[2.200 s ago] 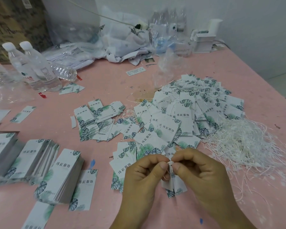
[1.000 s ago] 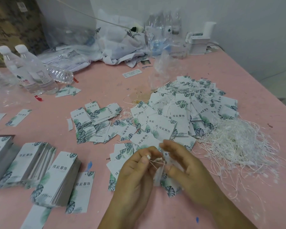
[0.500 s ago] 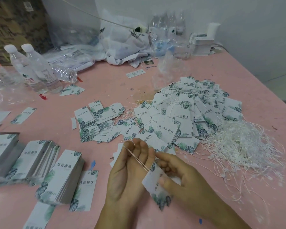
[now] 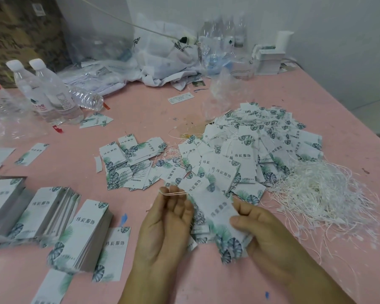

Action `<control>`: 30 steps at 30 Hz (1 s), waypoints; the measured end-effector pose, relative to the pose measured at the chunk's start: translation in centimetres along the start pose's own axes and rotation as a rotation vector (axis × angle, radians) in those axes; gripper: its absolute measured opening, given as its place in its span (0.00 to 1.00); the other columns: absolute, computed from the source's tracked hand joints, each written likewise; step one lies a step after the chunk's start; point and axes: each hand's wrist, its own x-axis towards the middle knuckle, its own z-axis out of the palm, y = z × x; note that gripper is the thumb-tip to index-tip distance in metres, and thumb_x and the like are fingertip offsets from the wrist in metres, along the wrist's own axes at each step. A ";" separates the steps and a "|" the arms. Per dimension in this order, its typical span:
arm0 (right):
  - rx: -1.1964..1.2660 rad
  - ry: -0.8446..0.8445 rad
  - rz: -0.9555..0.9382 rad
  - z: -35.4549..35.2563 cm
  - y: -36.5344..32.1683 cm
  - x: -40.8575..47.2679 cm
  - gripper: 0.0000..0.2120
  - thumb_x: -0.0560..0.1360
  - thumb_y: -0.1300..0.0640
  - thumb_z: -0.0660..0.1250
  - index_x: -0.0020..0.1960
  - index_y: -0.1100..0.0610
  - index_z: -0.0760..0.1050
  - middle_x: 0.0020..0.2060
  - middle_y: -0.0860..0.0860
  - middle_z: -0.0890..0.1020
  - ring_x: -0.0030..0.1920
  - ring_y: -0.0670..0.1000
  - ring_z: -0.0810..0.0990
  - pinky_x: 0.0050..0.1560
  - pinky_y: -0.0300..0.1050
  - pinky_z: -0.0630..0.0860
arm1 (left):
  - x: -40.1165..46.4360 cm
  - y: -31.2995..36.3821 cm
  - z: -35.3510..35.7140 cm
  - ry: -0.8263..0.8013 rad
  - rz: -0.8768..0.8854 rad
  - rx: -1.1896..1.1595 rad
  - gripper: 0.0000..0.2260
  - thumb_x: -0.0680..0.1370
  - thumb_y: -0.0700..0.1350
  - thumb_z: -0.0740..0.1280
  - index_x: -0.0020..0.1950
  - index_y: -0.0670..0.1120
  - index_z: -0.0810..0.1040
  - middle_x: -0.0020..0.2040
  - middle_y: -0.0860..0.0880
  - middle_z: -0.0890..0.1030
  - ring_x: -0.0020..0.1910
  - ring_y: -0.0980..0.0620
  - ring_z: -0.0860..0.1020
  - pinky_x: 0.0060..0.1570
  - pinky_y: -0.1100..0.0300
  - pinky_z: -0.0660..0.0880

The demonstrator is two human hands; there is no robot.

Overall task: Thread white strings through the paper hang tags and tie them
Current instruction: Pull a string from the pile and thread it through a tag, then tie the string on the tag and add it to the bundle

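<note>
My right hand [image 4: 266, 235] pinches a white hang tag [image 4: 219, 216] with green leaf print, held tilted above the pink table [image 4: 206, 279]. A white string [image 4: 174, 193] runs taut from the tag's top end leftward, looped around the raised fingertips of my left hand [image 4: 165, 224]. A big pile of strung tags [image 4: 255, 141] lies in the middle right. Loose white strings [image 4: 316, 191] are heaped on the right. Stacks of unstrung tags [image 4: 83, 233] stand at the left.
Water bottles [image 4: 51, 93] stand at the back left, one lying on its side. Plastic bags and white cloth [image 4: 162, 60] crowd the back edge by the wall. A smaller scatter of tags [image 4: 127, 163] lies centre left. The table's right edge [image 4: 349, 113] runs diagonally.
My hands parted from a close pinch at the knot. The left hand rose with the string loop over its fingers, and the right hand drew the tag down and to the right.
</note>
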 end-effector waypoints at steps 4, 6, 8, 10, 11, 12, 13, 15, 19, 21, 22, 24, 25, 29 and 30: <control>0.179 0.053 -0.092 0.6 -0.3 0.3 0.13 0.68 0.61 0.70 0.52 0.59 0.83 0.50 0.63 0.84 0.46 0.56 0.84 0.46 0.51 0.82 | -1.1 -2.4 -0.7 -0.052 0.113 0.434 0.01 0.74 0.43 0.72 0.43 0.45 0.82 0.40 0.43 0.80 0.38 0.49 0.78 0.40 0.59 0.78; 0.172 0.065 -0.136 1.2 -0.2 0.3 0.13 0.69 0.60 0.69 0.53 0.59 0.82 0.50 0.63 0.84 0.45 0.56 0.84 0.47 0.54 0.81 | -1.8 -3.5 -0.7 -0.131 0.164 0.633 0.07 0.73 0.46 0.72 0.46 0.44 0.81 0.44 0.34 0.80 0.43 0.42 0.77 0.49 0.47 0.75; 0.155 0.076 -0.154 1.3 0.3 0.3 0.12 0.70 0.61 0.69 0.53 0.59 0.82 0.48 0.62 0.84 0.43 0.55 0.84 0.43 0.51 0.82 | -2.4 -4.1 -0.9 -0.178 0.196 0.748 0.11 0.73 0.49 0.71 0.49 0.43 0.82 0.48 0.34 0.82 0.47 0.40 0.79 0.54 0.40 0.74; 0.147 0.078 -0.167 1.4 0.5 0.1 0.11 0.71 0.61 0.69 0.52 0.59 0.82 0.47 0.61 0.85 0.42 0.53 0.84 0.40 0.46 0.81 | -2.6 -4.3 -0.9 -0.191 0.232 0.820 0.09 0.74 0.49 0.71 0.50 0.45 0.83 0.49 0.37 0.83 0.48 0.38 0.80 0.54 0.35 0.75; 0.130 0.091 -0.173 1.4 0.4 0.1 0.11 0.70 0.61 0.69 0.53 0.59 0.82 0.47 0.61 0.85 0.42 0.53 0.84 0.40 0.45 0.80 | -2.6 -4.3 -1.0 -0.189 0.269 0.878 0.08 0.75 0.49 0.70 0.49 0.47 0.83 0.48 0.39 0.84 0.47 0.37 0.81 0.53 0.34 0.75; 0.103 0.102 -0.184 1.3 0.4 0.1 0.12 0.70 0.61 0.70 0.53 0.58 0.82 0.48 0.61 0.85 0.43 0.54 0.84 0.41 0.46 0.80 | -2.5 -4.4 -1.0 -0.195 0.326 0.949 0.07 0.75 0.49 0.70 0.49 0.48 0.84 0.47 0.41 0.84 0.47 0.37 0.80 0.51 0.35 0.76; 0.093 0.117 -0.190 1.2 0.4 0.1 0.12 0.69 0.60 0.70 0.53 0.58 0.82 0.48 0.62 0.85 0.44 0.55 0.84 0.42 0.47 0.80 | -2.5 -4.5 -1.1 -0.207 0.398 1.030 0.06 0.75 0.49 0.71 0.48 0.50 0.84 0.45 0.43 0.82 0.45 0.38 0.79 0.48 0.37 0.76; 0.091 0.136 -0.197 0.9 0.4 0.2 0.13 0.69 0.61 0.70 0.53 0.59 0.82 0.49 0.64 0.84 0.45 0.56 0.84 0.44 0.48 0.81 | -2.6 -4.6 -1.0 -0.230 0.557 1.162 0.03 0.75 0.49 0.70 0.46 0.54 0.84 0.42 0.47 0.79 0.40 0.46 0.77 0.42 0.47 0.76; 0.098 0.218 -0.212 0.4 -0.2 0.5 0.10 0.68 0.64 0.72 0.50 0.59 0.83 0.48 0.64 0.84 0.43 0.56 0.84 0.41 0.47 0.81 | -2.9 -4.6 -0.8 -0.186 0.753 1.323 0.08 0.74 0.47 0.68 0.48 0.60 0.83 0.45 0.55 0.79 0.43 0.53 0.79 0.40 0.64 0.75; -0.003 0.336 -0.245 -0.3 -1.2 0.8 0.09 0.71 0.65 0.69 0.48 0.56 0.84 0.47 0.61 0.85 0.44 0.56 0.85 0.42 0.49 0.81 | -3.1 -4.5 -0.6 -0.144 0.750 1.322 0.08 0.74 0.48 0.68 0.49 0.61 0.82 0.47 0.58 0.80 0.44 0.55 0.80 0.40 0.69 0.73; -0.115 0.416 -0.268 -0.8 -2.0 1.3 0.10 0.73 0.65 0.67 0.48 0.53 0.84 0.46 0.58 0.86 0.44 0.57 0.85 0.44 0.52 0.80 | -3.2 -4.4 -0.4 -0.129 0.750 1.310 0.08 0.74 0.48 0.67 0.49 0.60 0.82 0.47 0.58 0.80 0.43 0.56 0.80 0.39 0.71 0.72; -0.289 0.548 -0.308 -1.6 -4.2 2.5 0.11 0.77 0.64 0.66 0.48 0.50 0.83 0.45 0.54 0.86 0.43 0.56 0.85 0.45 0.56 0.80 | -3.5 -4.4 -0.1 -0.103 0.746 1.289 0.08 0.74 0.44 0.67 0.47 0.58 0.82 0.45 0.57 0.80 0.42 0.56 0.79 0.38 0.72 0.71; -0.321 0.584 -0.332 -1.8 -5.5 3.3 0.10 0.77 0.63 0.66 0.49 0.50 0.82 0.44 0.51 0.87 0.41 0.54 0.86 0.42 0.53 0.81 | -3.6 -4.4 0.0 -0.094 0.744 1.281 0.10 0.74 0.41 0.67 0.45 0.56 0.83 0.44 0.56 0.81 0.41 0.55 0.79 0.37 0.72 0.71; -0.608 0.661 -0.393 -2.8 -9.6 7.2 0.08 0.79 0.63 0.62 0.54 0.60 0.78 0.40 0.49 0.85 0.39 0.51 0.84 0.33 0.43 0.80 | -4.0 -4.2 0.5 -0.060 0.722 1.259 0.10 0.73 0.39 0.66 0.42 0.55 0.82 0.43 0.56 0.80 0.40 0.54 0.78 0.36 0.69 0.72; -0.750 0.673 -0.368 -3.0 -10.0 8.1 0.09 0.80 0.63 0.60 0.57 0.62 0.75 0.46 0.53 0.83 0.46 0.57 0.81 0.41 0.48 0.80 | -4.0 -4.1 0.6 -0.045 0.722 1.259 0.10 0.73 0.40 0.66 0.42 0.55 0.82 0.43 0.56 0.80 0.40 0.54 0.79 0.36 0.69 0.72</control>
